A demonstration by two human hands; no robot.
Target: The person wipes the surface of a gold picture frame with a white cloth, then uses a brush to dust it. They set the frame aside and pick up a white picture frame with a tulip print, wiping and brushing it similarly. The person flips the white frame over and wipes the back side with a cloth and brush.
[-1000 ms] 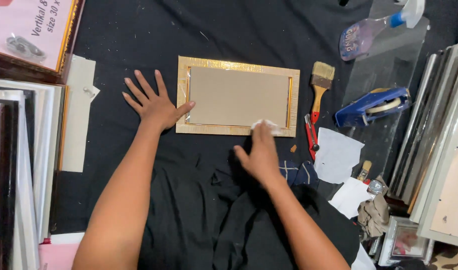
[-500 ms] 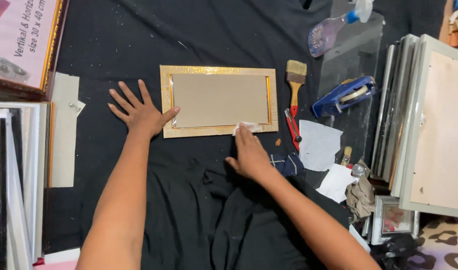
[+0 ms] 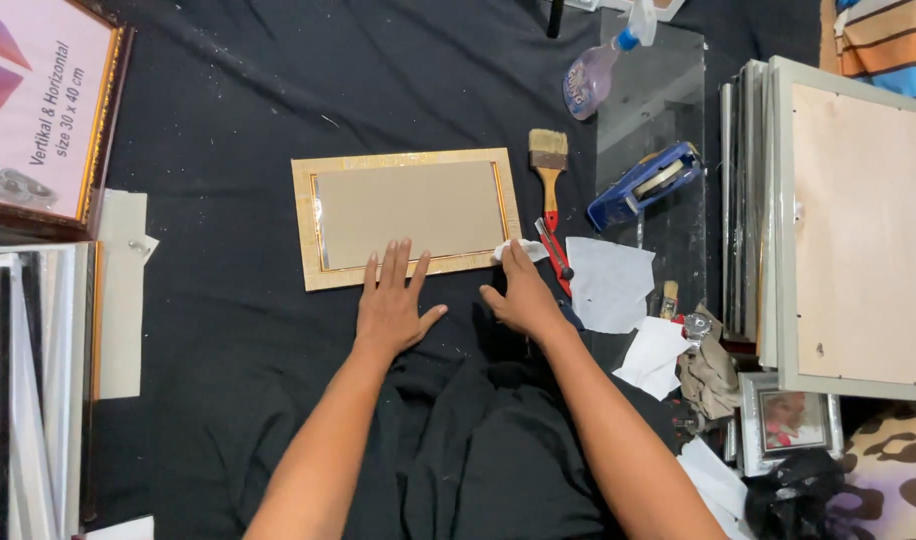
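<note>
Gold-edged picture frame [image 3: 406,216], rectangular, lying face-down on a black cloth [image 3: 228,330] that covers the work surface; its brown backing board faces up. It sits near the middle of the cloth, long sides parallel to the near edge.

Left hand [image 3: 393,300]: flat, fingers spread, fingertips resting on the frame's near rail, palm on the cloth just below it (a steadying press, by the look of it, rather than a grasp). Nothing is pinched.

Right hand [image 3: 523,290]: palm down at the frame's near right corner, fingers laid over a small white wad [image 3: 518,250], cloth or tissue. It seems pressed under the fingertips; whether it is actually gripped cannot be told. The wad touches the corner of the rail, likely for wiping there.

So the frame lies ahead of both hands, touched only along its near edge, held down and not lifted.

Other items, toward the right edge of the cloth:
- paintbrush [image 3: 549,165], bristles pointing away, just beside the frame's right rail
- red-handled tool [image 3: 554,250] below it
- blue tape dispenser [image 3: 643,185] on a glass pane [image 3: 668,100]
- spray bottle [image 3: 598,70]
- white paper scraps [image 3: 608,285]
- stacked frames [image 3: 848,220] at the far right.
</note>
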